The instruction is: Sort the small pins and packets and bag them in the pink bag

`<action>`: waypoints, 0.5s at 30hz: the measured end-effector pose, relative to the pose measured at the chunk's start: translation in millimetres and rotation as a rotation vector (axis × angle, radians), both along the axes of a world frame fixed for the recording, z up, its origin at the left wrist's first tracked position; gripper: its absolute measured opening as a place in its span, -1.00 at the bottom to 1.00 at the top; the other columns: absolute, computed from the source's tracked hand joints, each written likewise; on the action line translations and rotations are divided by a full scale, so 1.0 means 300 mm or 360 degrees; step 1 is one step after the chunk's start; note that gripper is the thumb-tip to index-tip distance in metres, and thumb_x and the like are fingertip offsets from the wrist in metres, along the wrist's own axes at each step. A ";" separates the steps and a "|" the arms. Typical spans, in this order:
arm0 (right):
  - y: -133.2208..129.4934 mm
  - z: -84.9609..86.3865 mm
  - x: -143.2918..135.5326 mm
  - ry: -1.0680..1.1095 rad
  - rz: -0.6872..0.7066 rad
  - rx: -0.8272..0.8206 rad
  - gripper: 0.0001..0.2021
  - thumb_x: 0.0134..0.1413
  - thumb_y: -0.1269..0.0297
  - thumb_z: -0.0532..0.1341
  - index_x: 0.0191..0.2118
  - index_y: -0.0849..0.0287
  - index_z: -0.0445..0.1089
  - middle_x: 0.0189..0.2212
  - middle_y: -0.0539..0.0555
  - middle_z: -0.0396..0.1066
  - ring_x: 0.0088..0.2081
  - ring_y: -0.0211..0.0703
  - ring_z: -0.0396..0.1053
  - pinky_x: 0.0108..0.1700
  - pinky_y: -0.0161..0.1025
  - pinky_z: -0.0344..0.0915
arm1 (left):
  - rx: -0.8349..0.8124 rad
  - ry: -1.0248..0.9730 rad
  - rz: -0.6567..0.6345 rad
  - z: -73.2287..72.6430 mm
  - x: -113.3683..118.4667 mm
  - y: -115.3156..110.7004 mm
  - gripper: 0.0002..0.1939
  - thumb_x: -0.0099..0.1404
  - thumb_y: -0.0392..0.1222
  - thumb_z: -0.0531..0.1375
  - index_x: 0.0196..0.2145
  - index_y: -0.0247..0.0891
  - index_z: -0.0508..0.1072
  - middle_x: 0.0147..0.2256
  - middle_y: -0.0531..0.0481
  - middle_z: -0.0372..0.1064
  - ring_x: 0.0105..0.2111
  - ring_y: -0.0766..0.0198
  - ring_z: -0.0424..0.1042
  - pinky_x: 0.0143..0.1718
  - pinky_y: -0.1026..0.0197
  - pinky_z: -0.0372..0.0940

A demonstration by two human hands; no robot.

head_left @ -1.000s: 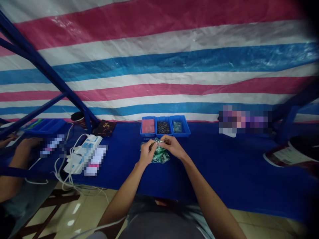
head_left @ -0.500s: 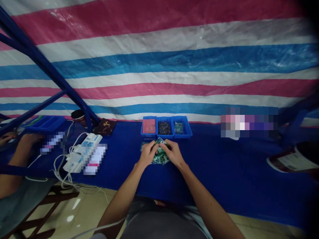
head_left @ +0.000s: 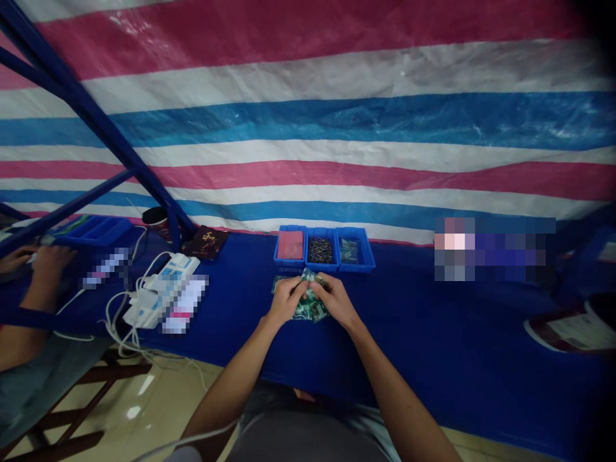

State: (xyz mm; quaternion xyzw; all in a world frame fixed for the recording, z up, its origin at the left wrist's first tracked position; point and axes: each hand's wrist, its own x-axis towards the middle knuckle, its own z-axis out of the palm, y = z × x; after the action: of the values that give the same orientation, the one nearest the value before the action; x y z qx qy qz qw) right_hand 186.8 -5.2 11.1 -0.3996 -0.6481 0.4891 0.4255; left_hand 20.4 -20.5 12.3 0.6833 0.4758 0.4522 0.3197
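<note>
My left hand and my right hand meet over the blue table, thumbs and fingers closed on a small green plastic packet between them. The fingers hide much of it, and what is inside cannot be made out. Beneath and around the hands lie several similar shiny green packets. Just beyond the fingertips stand three joined blue bins: the left bin has pink paper pieces, the middle one dark metal screws, the right one small clear bags.
To the left are a white power strip with tangled cords, a blurred-out flat item and a dark brown packet. A co-worker's hands are at the far left. A dark cup-like container lies right. A striped sheet hangs behind.
The view has shifted slightly, so the bins sit a little lower and further right. Both my hands stay together at the green packet, with only small finger movement.
</note>
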 end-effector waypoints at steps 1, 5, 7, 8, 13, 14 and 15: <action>-0.001 0.003 -0.003 0.0011 0.0036 -0.0014 -0.61 0.18 -0.07 0.19 -0.44 0.18 0.32 -0.53 -0.03 0.27 -0.47 -0.24 0.18 -0.42 -0.33 0.13 | -0.0002 -0.0018 0.0009 -0.006 0.000 0.002 -0.52 0.43 0.04 0.05 -0.55 -0.29 0.38 -0.60 0.04 0.36 -0.58 0.30 0.33 -0.46 0.28 0.17; -0.005 0.017 -0.008 0.0049 0.0135 -0.0026 -0.60 0.18 -0.07 0.20 -0.42 0.21 0.43 -0.46 0.04 0.39 -0.40 -0.17 0.29 -0.32 -0.28 0.23 | -0.0058 -0.0081 0.0048 -0.027 -0.002 0.011 -0.50 0.43 0.09 0.02 -0.55 -0.28 0.35 -0.63 0.05 0.32 -0.61 0.31 0.30 -0.49 0.28 0.15; -0.004 0.019 -0.004 0.0096 0.0172 -0.0050 -0.60 0.17 -0.06 0.22 -0.42 0.22 0.43 -0.46 0.03 0.39 -0.40 -0.17 0.30 -0.31 -0.28 0.23 | -0.0090 -0.0107 0.0045 -0.027 -0.003 0.010 -0.47 0.44 0.11 -0.01 -0.57 -0.28 0.32 -0.64 0.05 0.30 -0.61 0.32 0.29 -0.49 0.28 0.14; -0.004 0.019 -0.001 0.0118 0.0181 -0.0072 -0.61 0.15 -0.06 0.23 -0.42 0.22 0.42 -0.47 0.02 0.37 -0.41 -0.18 0.28 -0.33 -0.29 0.22 | -0.0096 -0.0104 0.0044 -0.024 -0.002 0.008 -0.47 0.44 0.11 -0.01 -0.57 -0.28 0.31 -0.64 0.06 0.29 -0.61 0.33 0.28 -0.49 0.29 0.14; 0.003 0.008 0.010 0.0152 0.0168 -0.0162 -0.62 0.11 -0.04 0.27 -0.42 0.23 0.35 -0.52 -0.05 0.24 -0.47 -0.26 0.17 -0.41 -0.33 0.13 | -0.0064 -0.0051 0.0040 0.003 0.002 -0.005 -0.65 0.41 0.04 0.08 -0.38 -0.27 0.39 -0.60 0.11 0.23 -0.58 0.34 0.22 -0.48 0.29 0.09; 0.003 0.006 0.008 0.0147 0.0174 -0.0164 -0.62 0.11 -0.04 0.27 -0.41 0.23 0.35 -0.51 -0.04 0.24 -0.46 -0.26 0.17 -0.40 -0.33 0.14 | -0.0057 -0.0060 0.0045 0.005 0.003 -0.006 -0.66 0.41 0.03 0.08 -0.37 -0.27 0.39 -0.59 0.12 0.22 -0.58 0.35 0.21 -0.48 0.29 0.09; 0.003 0.005 0.005 0.0145 0.0181 -0.0164 -0.63 0.11 -0.04 0.27 -0.38 0.23 0.37 -0.49 -0.03 0.26 -0.44 -0.25 0.19 -0.39 -0.33 0.15 | -0.0049 -0.0069 0.0056 0.005 0.003 -0.007 -0.66 0.41 0.03 0.08 -0.38 -0.27 0.38 -0.59 0.12 0.21 -0.58 0.35 0.21 -0.48 0.29 0.09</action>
State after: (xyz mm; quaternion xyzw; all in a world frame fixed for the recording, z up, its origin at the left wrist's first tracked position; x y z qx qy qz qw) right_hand 188.4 -4.3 12.7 -0.3609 -0.6237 0.5628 0.4050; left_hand 21.2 -22.5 13.9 0.6598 0.4878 0.4650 0.3324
